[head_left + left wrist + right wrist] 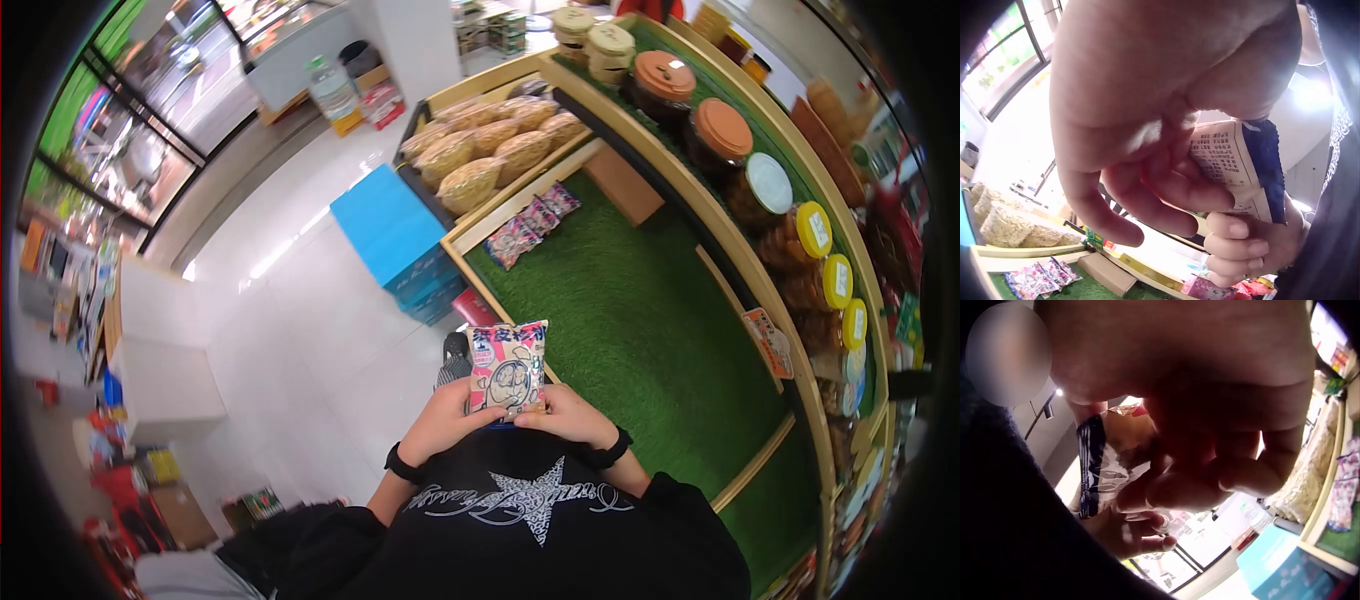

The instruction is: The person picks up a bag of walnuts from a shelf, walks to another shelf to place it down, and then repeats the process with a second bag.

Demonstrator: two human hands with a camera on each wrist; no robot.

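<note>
Both hands hold a small printed snack packet (508, 370) upright in front of the chest. It is cream and pink, with dark lettering along the top and a drawn bowl on its face. The left hand (447, 412) grips its left lower side, thumb across the front. On the opposite side the right hand (572, 415) pinches the lower corner, thumb also in front. From the left wrist view, the packet's back (1225, 156) shows rows of small print and a dark blue end seam, with fingers curled behind it. Three similar packets (533, 224) lie in the green-lined bin.
A wooden-framed display bin (620, 300) with green turf lining stands to the right. Bags of pale food (490, 150) fill a compartment at its far end. Lidded jars (722, 130) line the upper shelf. A blue box (390, 225) sits on the floor beside the bin.
</note>
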